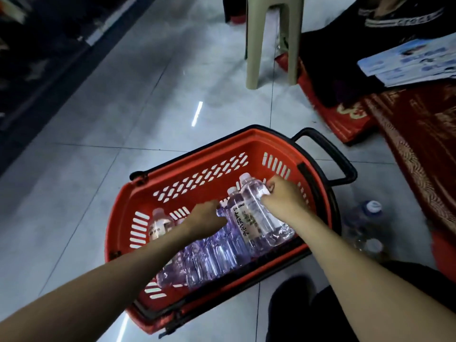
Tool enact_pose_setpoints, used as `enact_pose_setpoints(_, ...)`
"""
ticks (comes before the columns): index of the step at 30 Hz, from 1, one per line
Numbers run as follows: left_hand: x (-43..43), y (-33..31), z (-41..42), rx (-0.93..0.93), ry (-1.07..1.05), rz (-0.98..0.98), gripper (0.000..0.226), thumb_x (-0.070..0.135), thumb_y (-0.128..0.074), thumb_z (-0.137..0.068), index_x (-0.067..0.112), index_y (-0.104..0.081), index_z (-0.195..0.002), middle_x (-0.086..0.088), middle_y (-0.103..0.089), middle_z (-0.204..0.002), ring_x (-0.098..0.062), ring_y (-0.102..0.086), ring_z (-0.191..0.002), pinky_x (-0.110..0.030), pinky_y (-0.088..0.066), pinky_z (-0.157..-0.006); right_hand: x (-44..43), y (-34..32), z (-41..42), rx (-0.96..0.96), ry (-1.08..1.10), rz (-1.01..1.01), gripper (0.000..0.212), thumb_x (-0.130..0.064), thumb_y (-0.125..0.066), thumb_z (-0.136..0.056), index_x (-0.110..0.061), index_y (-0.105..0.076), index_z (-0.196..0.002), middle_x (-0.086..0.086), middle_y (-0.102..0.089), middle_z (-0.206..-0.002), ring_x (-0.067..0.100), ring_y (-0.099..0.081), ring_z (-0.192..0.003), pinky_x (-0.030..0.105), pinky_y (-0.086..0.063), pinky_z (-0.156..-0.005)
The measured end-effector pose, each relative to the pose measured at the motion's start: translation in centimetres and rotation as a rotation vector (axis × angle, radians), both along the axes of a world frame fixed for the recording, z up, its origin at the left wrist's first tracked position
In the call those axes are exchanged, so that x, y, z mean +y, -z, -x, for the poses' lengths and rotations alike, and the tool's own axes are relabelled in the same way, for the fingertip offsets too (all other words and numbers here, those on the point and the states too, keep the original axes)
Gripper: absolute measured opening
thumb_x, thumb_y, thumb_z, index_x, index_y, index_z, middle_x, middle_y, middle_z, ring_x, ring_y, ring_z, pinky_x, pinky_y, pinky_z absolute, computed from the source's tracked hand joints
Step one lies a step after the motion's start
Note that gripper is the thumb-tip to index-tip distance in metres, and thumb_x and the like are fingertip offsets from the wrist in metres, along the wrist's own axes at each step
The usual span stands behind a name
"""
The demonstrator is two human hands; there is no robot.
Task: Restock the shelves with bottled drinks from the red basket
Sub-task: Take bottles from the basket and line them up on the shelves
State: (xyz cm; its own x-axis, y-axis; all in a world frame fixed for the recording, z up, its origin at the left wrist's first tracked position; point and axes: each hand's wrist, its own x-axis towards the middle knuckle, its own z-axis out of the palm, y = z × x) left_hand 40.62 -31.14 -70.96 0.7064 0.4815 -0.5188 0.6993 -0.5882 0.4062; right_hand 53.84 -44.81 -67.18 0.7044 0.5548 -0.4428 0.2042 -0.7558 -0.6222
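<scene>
- Reaching down with both arms, we have our hands inside the red basket [187, 154]. It sits on the pale tiled floor [98, 124], its black handle [333, 156] swung out on the far right side.
- Our right hand [281, 198] grips the shoulder of the top bottle [259, 218], fingers wrapped round it. This clear, white-capped bottle lies tilted across the others.
- Touching its left side is a labelled bottle [240, 220] with dark characters on a white label.
- Our left hand [207, 215] is curled down onto the row of bottles [209, 255] lying side by side along the basket's bottom. The fingertips are hidden under the knuckles, so we cannot tell which bottle it holds.
- One more bottle [160, 225] rests apart, against the basket's left wall.
- Some loose bottles [365, 218] lie on the floor just right of the basket.
- Beyond stand a beige stool [271, 45], a red patterned cloth [419, 144] and blue-and-white leaflets [407, 62]. A dark, blurred shelf [37, 58] runs along the left.
</scene>
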Motion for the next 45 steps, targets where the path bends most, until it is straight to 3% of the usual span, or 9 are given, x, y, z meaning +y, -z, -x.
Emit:
enact_pose_setpoints(4,0.0,3.1,-0.6,-0.045,-0.057,0.076,0.040,0.022,-0.060,-0.093,0.007,-0.051,-0.129,-0.011,-0.063,-0.114,-0.022,-0.062,-0.078,-0.032,-0.051,-0.059,0.1,3.1,-0.6,0.145,0.032,0.179,0.033,-0.009,-0.064,-0.087,-0.008,-0.056,-0.119,0.008,-0.063,-0.097,0.018,-0.061,-0.074,0.018,-0.036,-0.050)
enact_pose_setpoints(10,1.5,5.6,-3.8,-0.101,-0.276,0.197,0.028,0.029,-0.055,-0.097,0.002,-0.060,-0.103,-0.004,-0.065,-0.099,-0.017,-0.061,-0.079,-0.024,-0.052,-0.062,1.5,4.6,-0.2,0.176,-0.110,0.204,0.112,-0.029,-0.086,-0.070,-0.021,-0.011,-0.152,0.013,-0.046,-0.143,0.033,-0.049,-0.129,0.043,-0.045,-0.104)
enact_pose_setpoints(17,1.5,7.3,-7.1,0.022,-0.395,0.263,0.043,0.045,-0.039,-0.099,0.020,-0.062,-0.073,-0.007,-0.071,-0.088,-0.030,-0.058,-0.105,-0.048,-0.031,-0.108,2.1,5.6,-1.3,0.189,0.055,0.175,0.085,-0.013,-0.081,-0.076,-0.018,-0.027,-0.141,0.012,-0.052,-0.133,0.029,-0.057,-0.108,0.034,-0.050,-0.083)
enact_pose_setpoints(21,0.3,7.5,-7.2,-0.002,-0.414,0.225,0.043,0.052,-0.037,-0.095,0.027,-0.067,-0.076,-0.002,-0.070,-0.089,-0.031,-0.054,-0.110,-0.052,-0.022,-0.107,2.3,5.5,-2.0,0.236,0.149,0.165,0.090,-0.019,-0.078,-0.078,-0.017,-0.027,-0.151,0.019,-0.013,-0.161,0.040,-0.026,-0.145,0.049,-0.028,-0.115)
enact_pose_setpoints(26,-0.9,6.3,-7.1,-0.299,-0.594,0.476,0.034,0.037,-0.043,-0.102,0.007,-0.054,-0.114,-0.010,-0.065,-0.100,-0.023,-0.065,-0.082,-0.036,-0.053,-0.066,1.9,5.4,-2.7,0.350,0.233,0.077,0.077,-0.019,-0.064,-0.079,-0.012,-0.031,-0.149,0.014,-0.055,-0.132,0.031,-0.059,-0.112,0.045,-0.052,-0.090)
enact_pose_setpoints(31,-3.6,5.5,-7.0,-0.391,-0.541,0.660,0.039,0.020,-0.051,-0.098,0.025,-0.024,-0.126,-0.015,-0.049,-0.127,-0.029,-0.060,-0.102,-0.042,-0.053,-0.081,0.1,5.2,-3.3,0.433,0.177,0.088,0.085,-0.022,-0.063,-0.090,-0.013,-0.007,-0.154,0.006,-0.053,-0.118,0.016,-0.054,-0.092,0.026,-0.044,-0.072)
enact_pose_setpoints(38,-2.9,6.3,-4.7,-0.344,-0.578,0.807,0.062,0.016,-0.071,-0.085,0.029,-0.030,-0.130,-0.017,-0.065,-0.115,-0.033,-0.070,-0.097,-0.044,-0.059,-0.072,0.1,5.5,-3.1,0.405,0.185,0.092,0.127,-0.024,-0.084,-0.072,-0.015,0.011,-0.155,0.012,-0.039,-0.151,0.032,-0.048,-0.131,0.039,-0.043,-0.102)
enact_pose_setpoints(42,-3.9,6.1,-4.5,-0.431,-0.711,0.802,0.063,0.028,-0.080,-0.066,0.005,-0.056,-0.120,-0.013,-0.075,-0.096,-0.035,-0.071,-0.091,-0.061,-0.052,-0.090,-0.8,4.8,-3.9,0.532,0.198,0.023,0.063,-0.023,-0.077,-0.070,-0.008,-0.049,-0.124,0.008,-0.059,-0.120,0.023,-0.059,-0.105,0.038,-0.052,-0.087)
enact_pose_setpoints(45,-4.0,5.4,-4.3,-0.480,-0.785,0.917,0.052,0.017,-0.073,-0.075,0.003,-0.054,-0.121,-0.011,-0.075,-0.089,-0.026,-0.073,-0.078,-0.049,-0.057,-0.075,-1.6,3.8,-4.2,0.645,0.168,-0.091,0.023,-0.024,-0.069,-0.077,-0.017,-0.051,-0.091,0.006,-0.057,-0.102,0.024,-0.059,-0.105,0.039,-0.052,-0.089)
